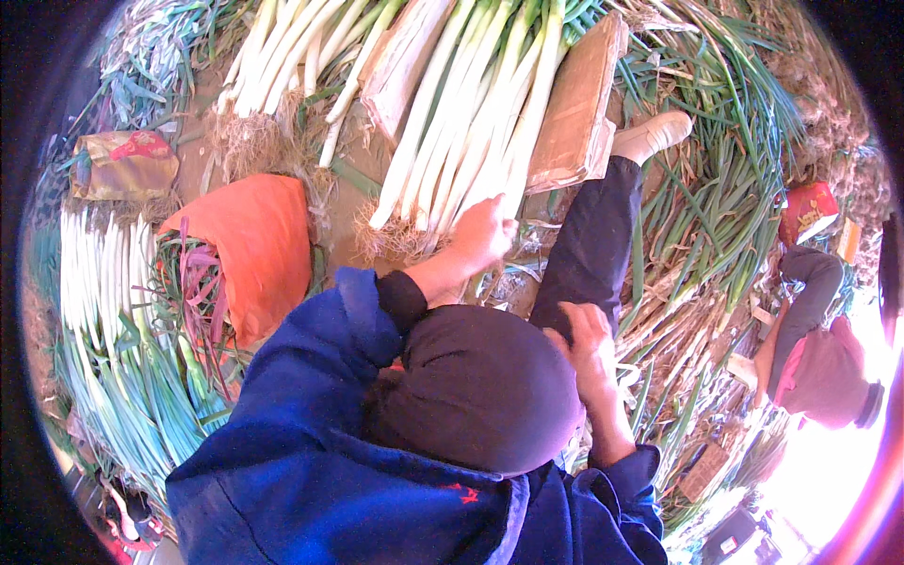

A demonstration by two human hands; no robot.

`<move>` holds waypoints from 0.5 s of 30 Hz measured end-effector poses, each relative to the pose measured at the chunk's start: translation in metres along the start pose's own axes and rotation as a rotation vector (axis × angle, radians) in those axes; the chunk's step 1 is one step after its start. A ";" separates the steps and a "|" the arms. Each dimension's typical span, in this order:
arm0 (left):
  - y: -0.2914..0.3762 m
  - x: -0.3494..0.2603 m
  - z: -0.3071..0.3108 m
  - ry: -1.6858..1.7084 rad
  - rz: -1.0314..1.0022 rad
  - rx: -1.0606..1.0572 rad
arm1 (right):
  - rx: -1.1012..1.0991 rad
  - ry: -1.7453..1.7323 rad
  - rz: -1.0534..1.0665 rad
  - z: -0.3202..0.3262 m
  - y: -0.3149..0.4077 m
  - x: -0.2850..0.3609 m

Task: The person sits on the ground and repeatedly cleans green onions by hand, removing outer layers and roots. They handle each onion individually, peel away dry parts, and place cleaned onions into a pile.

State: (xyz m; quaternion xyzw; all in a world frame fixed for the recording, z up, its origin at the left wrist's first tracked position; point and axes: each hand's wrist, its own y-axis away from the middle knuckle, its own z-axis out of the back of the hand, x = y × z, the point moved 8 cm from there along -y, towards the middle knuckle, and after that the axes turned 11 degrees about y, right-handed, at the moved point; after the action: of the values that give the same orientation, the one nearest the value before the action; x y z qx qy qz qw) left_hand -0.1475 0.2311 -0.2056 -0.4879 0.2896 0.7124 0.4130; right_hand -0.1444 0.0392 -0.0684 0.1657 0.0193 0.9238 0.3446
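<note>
A bundle of long white-stalked green onions [452, 134] lies before me, its roots [388, 229] towards me. It rests between a cardboard-covered side piece [406, 63] on the left and another cardboard side piece [583, 106] on the right. At the root end is my left hand [484, 229], fingers curled against the lower white stalks. Glare hides whether it grips any of them. My right hand [590, 346] is beside my dark trouser leg [590, 240], with its fingers somewhat apart and nothing visible in them.
More onions with roots [272, 70] lie at upper left. An orange bag [261, 247] holding purple strips [201, 275] stands left, near another onion pile [106, 282]. Loose onions [706, 233] cover the ground at right. Another person [819, 360] sits farther right, near a red box [809, 212].
</note>
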 end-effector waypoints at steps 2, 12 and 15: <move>0.010 -0.015 -0.009 -0.001 -0.116 -0.070 | 0.022 -0.029 0.086 -0.016 -0.010 0.015; 0.003 0.017 0.008 -0.398 0.132 0.091 | 0.177 -0.113 0.070 -0.090 -0.002 0.005; 0.002 0.001 -0.011 -0.396 0.083 0.166 | 0.163 -0.128 0.084 -0.106 0.023 -0.009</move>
State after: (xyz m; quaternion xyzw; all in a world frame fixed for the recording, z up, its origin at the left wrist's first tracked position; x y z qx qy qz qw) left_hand -0.1448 0.2210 -0.2109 -0.2905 0.2803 0.7844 0.4710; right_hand -0.1866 0.0244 -0.1676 0.2523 0.0654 0.9204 0.2916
